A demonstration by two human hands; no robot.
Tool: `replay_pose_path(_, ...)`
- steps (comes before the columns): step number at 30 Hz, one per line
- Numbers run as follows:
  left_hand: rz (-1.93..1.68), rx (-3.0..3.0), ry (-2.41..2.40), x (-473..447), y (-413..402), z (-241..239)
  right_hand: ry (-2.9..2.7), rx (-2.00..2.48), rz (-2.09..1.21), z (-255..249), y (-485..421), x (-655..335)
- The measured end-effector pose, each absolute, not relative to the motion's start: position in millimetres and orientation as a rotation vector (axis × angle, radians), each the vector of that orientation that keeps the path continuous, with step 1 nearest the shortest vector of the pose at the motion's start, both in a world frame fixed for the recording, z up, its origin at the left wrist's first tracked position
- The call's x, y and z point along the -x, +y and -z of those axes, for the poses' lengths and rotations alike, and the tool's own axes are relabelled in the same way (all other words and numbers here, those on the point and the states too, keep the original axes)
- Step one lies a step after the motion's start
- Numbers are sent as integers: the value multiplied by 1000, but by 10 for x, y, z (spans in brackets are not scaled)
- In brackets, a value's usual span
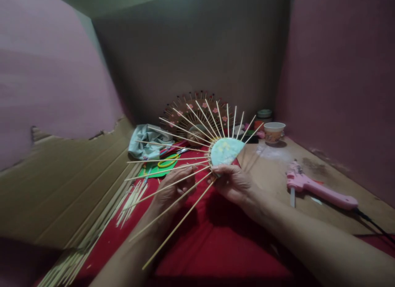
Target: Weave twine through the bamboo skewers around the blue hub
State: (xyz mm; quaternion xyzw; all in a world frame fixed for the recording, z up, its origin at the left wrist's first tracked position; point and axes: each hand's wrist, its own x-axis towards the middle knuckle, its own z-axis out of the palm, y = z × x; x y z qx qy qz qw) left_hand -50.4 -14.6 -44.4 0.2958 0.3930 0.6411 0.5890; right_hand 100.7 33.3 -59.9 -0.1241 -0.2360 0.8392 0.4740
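A pale blue half-disc [226, 151] with thin wooden sticks [173, 157] fanning out from its curved edge is held up over the red cloth. My right hand [234, 182] pinches the lower corner of this half-disc, thumb on its face. Behind the lower sticks, my left hand [177, 184] has its fingers curled close to the stick bases. Several sticks cross in front of that hand, so what its fingertips grip cannot be made out.
On the right lies a pink hot glue gun [321, 190], its cord trailing off. A paper cup [274, 133] stands behind it. Yellow-handled scissors [168, 160], a crumpled cloth [148, 141] and loose sticks [132, 202] lie left. A decorated stick fan [197, 110] leans at the back wall.
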Motion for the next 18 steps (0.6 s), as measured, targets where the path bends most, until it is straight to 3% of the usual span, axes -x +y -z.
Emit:
replay_pose_path(10, -1330, -784, 805, 498, -170, 434, -575, 307, -2087, 588, 337, -1017)
replay_pose_path(18, -1368, -851, 1031, 576, -147, 361, -591, 337, -2104, 613, 327, -999)
